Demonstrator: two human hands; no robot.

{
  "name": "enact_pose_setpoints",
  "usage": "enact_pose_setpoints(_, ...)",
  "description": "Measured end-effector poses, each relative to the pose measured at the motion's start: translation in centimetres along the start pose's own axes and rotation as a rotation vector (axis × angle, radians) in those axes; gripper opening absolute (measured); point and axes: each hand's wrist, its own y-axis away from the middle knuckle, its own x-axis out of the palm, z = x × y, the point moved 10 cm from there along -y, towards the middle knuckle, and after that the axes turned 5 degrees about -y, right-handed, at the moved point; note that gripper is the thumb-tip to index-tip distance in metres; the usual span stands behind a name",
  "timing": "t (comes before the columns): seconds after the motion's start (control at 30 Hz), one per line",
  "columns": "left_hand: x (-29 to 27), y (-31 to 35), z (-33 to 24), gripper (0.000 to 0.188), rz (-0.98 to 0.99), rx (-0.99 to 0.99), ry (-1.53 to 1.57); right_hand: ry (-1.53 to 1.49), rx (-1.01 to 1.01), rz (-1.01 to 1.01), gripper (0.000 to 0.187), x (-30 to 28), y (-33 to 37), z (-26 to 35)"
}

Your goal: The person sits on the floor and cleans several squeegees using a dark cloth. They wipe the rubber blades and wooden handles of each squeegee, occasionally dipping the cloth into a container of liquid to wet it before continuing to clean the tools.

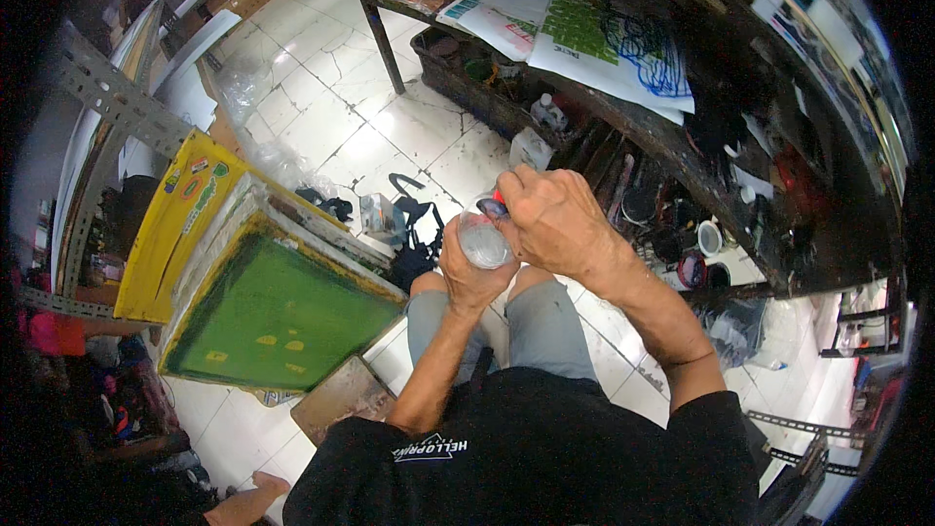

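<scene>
My left hand [467,273] is wrapped around a clear plastic container [485,245] with a round, whitish end toward me, held above my knees. My right hand [550,219] is closed at the far right side of the container, its fingers curled down. A small thing with a red part [499,197] and a dark part shows by the right fingertips. Whether it is a cap or a tool I cannot tell, since the fingers hide most of it.
At left, green screen-printing frames [292,302] lean beside a yellow board [180,224]. A dark workbench [633,127] holding printed sheets [594,39] stands at the far right, with cans [709,237] and bottles [548,112] below. Another person's bare limb [255,499] shows at lower left.
</scene>
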Motion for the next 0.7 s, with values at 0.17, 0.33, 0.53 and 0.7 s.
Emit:
enact_pose_setpoints(0.17, -2.0, 0.0, -4.6, 0.071, 0.143, 0.060, 0.090, -0.037, -0.153, -0.025, 0.020, -4.5, 3.0, 3.7)
enact_pose_setpoints(0.33, -3.7, -0.5, -9.7, 0.071, 0.263, 0.154, 0.201, -0.066, -0.347, -0.011, 0.027, -10.2, 5.8, 8.0)
enact_pose_setpoints(0.53, -6.0, -1.1, -15.9, 0.075, 0.310, 0.293, 0.332, -0.143, -0.532, -0.301, 0.023, -18.2, 9.9, 10.1)
enact_pose_setpoints(0.7, -9.0, -0.3, -17.4, 0.081, 0.346, 0.402, 0.398, -0.205, -0.351, -0.693, 0.014, -22.3, 12.6, 9.5)
